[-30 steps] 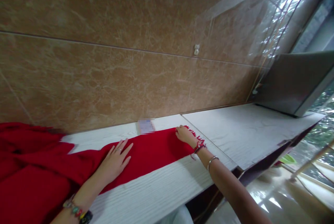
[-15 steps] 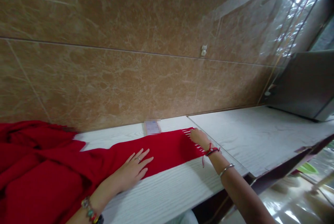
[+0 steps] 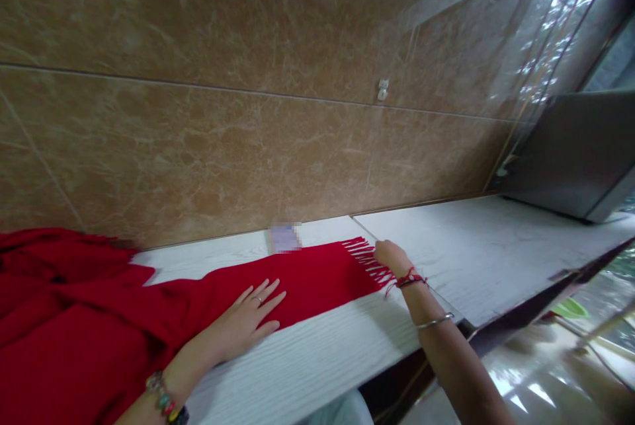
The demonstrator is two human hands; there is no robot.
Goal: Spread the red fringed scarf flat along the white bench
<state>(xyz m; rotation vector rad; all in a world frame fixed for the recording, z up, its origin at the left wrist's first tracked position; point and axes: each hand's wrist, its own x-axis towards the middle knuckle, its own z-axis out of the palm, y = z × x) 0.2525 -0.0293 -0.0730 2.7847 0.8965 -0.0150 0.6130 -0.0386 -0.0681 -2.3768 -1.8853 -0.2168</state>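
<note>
A red scarf with a fringed end runs flat along the white tabletop. My left hand lies on it with the fingers spread, pressing the cloth down near the front edge. At the fringe, my right hand is closed, its fingers curled at the ends of the middle strands. The fingertips are partly hidden, but strands lead up to them. To the left, the rest of the scarf is bunched in a loose heap.
A small pale packet, blurred out, lies behind the scarf against the brown tiled wall. A dark grey box-like appliance stands at the table's far right. Below the front edge are a pale bin-like object and a green basin.
My right hand has shifted a little to the right, away from the scarf's edge, and the fringe strands look more drawn out. My left hand stays spread on the cloth.
</note>
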